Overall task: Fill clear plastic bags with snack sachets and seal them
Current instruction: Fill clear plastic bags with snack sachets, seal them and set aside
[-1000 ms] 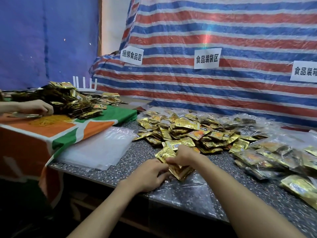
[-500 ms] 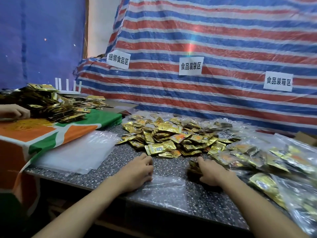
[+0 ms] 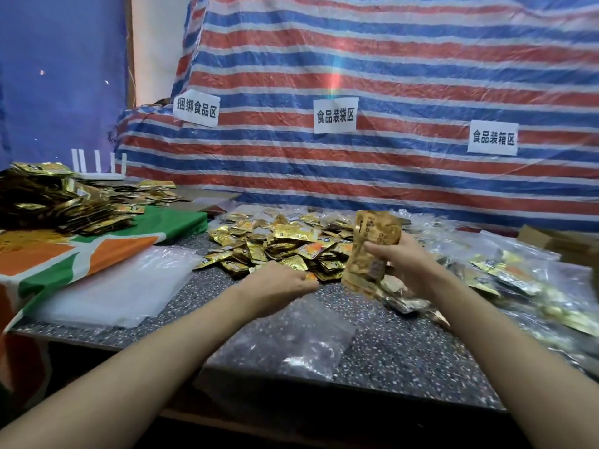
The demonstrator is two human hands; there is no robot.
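Filling step: my right hand grips an upright stack of gold sachets, my left hand curls at the loose pile, its grasp unclear; next I judge the empty clear bag, flat just beneath both hands, needs opening.

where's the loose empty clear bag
Head view, centre: the empty clear bag lies on the speckled counter between both forearms, below the left hand.

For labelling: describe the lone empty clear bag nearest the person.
On the speckled table, look near the front edge between the forearms. The clear bag lies there alone, empty, unlike the stacked bags left and filled bags right.
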